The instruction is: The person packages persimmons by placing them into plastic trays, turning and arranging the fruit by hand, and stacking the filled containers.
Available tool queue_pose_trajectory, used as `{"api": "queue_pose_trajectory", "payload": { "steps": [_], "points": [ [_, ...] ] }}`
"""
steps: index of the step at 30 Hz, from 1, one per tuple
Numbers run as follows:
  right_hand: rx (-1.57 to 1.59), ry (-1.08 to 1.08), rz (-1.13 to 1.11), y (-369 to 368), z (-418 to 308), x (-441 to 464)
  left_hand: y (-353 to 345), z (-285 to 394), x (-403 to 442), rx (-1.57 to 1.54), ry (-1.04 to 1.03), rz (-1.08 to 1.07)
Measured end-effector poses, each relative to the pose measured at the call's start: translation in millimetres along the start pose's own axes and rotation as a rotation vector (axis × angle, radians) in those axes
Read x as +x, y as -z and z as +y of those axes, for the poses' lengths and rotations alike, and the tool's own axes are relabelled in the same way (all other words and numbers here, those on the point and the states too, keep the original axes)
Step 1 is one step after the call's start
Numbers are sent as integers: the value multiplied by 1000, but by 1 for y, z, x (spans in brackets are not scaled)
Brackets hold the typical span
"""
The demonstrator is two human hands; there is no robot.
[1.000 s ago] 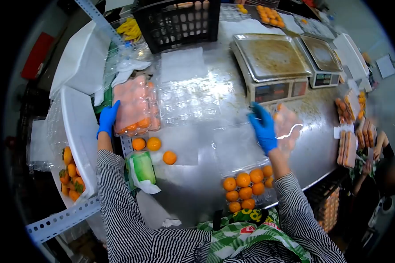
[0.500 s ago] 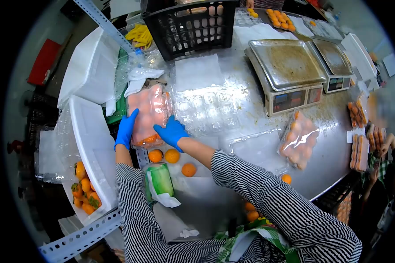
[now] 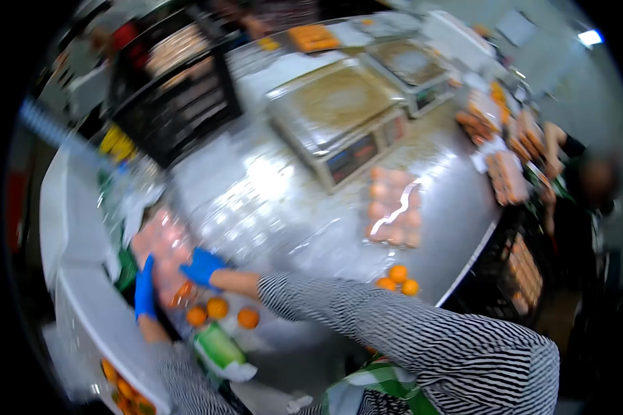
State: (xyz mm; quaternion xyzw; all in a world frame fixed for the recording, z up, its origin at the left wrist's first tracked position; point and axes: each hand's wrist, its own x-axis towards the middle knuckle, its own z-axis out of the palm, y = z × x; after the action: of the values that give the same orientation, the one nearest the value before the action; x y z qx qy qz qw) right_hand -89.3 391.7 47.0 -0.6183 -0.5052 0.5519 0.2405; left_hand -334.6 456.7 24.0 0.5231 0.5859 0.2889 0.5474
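Observation:
A clear-wrapped tray of round fruit (image 3: 165,242), pinkish on top with orange fruit showing at the near end, lies at the left of the metal table. My left hand (image 3: 145,287), in a blue glove, grips its left side. On the opposite side, my right hand (image 3: 202,267), also gloved in blue, grips the right edge; some fingertips are blurred or hidden. Loose orange fruits (image 3: 217,308) sit just below the tray, beside a green-and-white packet (image 3: 219,346). Clear empty moulded trays (image 3: 246,218) lie to the right of my right hand.
A black crate (image 3: 176,97) holding packs stands at the back left. Two scales (image 3: 336,114) stand behind. Another wrapped fruit pack (image 3: 394,207) and several oranges-coloured fruits (image 3: 397,274) lie rightward. White foam boxes (image 3: 93,304) border the left; another person (image 3: 588,180) is at right.
My view has swung to the right, so the table's contents appear shifted left. Both hands stay at the sides of the wrapped tray. More loose fruits show near my right forearm.

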Motion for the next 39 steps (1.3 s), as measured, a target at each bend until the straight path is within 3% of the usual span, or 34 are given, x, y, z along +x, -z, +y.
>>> {"api": "queue_pose_trajectory", "payload": {
  "steps": [1,2,3,4,5,6,8,12,18,22,28,32,36,39],
  "points": [
    [50,36,0,-2,2,4,-7,-1,-4,-61,-46,-22],
    [37,42,5,2,1,4,16,-24,16,68,73,-41],
    [22,51,-1,7,-1,1,5,3,3,183,293,74],
    [-9,45,19,13,-4,-5,34,-32,23,-57,57,-254],
    [-40,43,26,17,-4,-8,7,-6,-2,-299,109,-194],
    [0,36,28,21,-2,-9,-6,21,-11,-309,266,-141],
    [77,25,17,25,-1,-7,-24,48,-28,-276,184,-88],
    [148,-20,63,23,7,-4,-36,65,-40,-460,223,-187],
    [233,84,51,22,12,-10,-50,93,-63,-602,275,-210],
    [317,159,85,15,13,-15,-50,108,-84,-510,101,-167],
    [456,330,219,51,-1,-84,-74,180,-118,-434,145,-247],
    [754,416,207,93,10,-105,-114,208,-128,-434,36,-325],
    [926,396,439,167,31,-150,-211,244,-144,-422,-139,-236],
    [944,342,581,234,55,-189,-278,263,-140,-374,-151,-180]
  ]
}}
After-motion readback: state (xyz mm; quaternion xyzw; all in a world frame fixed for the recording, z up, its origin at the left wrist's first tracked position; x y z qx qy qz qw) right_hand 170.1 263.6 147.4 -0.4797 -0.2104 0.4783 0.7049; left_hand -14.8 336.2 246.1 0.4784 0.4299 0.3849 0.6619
